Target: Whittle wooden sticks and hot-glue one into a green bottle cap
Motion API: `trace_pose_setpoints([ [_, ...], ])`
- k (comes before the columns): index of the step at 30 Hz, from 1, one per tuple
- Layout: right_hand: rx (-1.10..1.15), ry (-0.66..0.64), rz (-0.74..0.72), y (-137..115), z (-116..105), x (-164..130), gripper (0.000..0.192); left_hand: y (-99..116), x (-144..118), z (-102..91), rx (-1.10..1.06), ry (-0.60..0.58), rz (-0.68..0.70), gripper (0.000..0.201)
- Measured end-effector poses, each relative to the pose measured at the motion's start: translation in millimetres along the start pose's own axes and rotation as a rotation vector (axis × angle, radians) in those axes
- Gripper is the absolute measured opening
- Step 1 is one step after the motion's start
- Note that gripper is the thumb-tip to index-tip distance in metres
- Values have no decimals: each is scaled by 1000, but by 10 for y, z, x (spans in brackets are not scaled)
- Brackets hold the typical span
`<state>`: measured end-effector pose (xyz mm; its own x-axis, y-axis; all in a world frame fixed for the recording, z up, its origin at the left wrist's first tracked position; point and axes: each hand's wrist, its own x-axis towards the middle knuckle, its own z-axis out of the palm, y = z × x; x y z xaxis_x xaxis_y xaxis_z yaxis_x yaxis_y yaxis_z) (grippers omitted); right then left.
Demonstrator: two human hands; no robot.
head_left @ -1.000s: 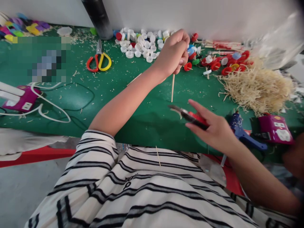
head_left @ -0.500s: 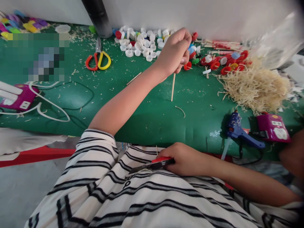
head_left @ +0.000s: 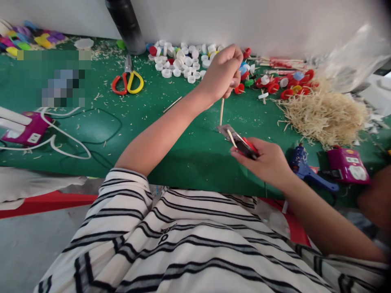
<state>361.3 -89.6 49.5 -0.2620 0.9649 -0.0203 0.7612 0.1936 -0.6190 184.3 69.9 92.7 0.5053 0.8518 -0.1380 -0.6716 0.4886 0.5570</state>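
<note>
Here my left hand (head_left: 221, 73) is gripping a thin upright wooden stick (head_left: 221, 112) over the green table (head_left: 183, 134); my right hand (head_left: 265, 162) is clenching a red-handled metal cutter (head_left: 240, 142). Its blade is touching the stick's lower end.

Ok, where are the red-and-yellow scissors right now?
In the head view the red-and-yellow scissors lie on the green table, far left of the left hand, beside the white bottle caps and below the black cylinder.
</note>
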Motion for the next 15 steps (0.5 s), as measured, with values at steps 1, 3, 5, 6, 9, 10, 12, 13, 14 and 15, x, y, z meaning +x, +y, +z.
trace_pose_setpoints([
  [1,-132,4,-43,98,-46,74,27,0,-3,1,35,-13,27,14],
  [3,-371,18,-116,278,-102,188,34,6,-16,5,94,-27,64,16],
  [5,-476,23,-132,396,-126,247,39,20,-27,4,106,-25,60,17],
  [6,-491,28,-125,425,-134,261,43,29,-30,0,95,-19,47,18],
  [9,-484,43,-106,406,-165,286,56,65,-28,-32,108,-7,24,17],
  [10,-481,41,-119,380,-179,303,57,80,-25,-48,160,-14,39,18],
  [12,-482,25,-177,324,-205,356,54,117,-21,-85,294,-56,82,20],
  [13,-489,17,-211,301,-213,391,53,138,-20,-105,342,-94,95,21],
  [14,-500,15,-241,283,-216,426,53,161,-21,-125,364,-133,99,22],
  [15,-517,17,-264,272,-213,460,53,184,-22,-146,369,-172,89,22],
])
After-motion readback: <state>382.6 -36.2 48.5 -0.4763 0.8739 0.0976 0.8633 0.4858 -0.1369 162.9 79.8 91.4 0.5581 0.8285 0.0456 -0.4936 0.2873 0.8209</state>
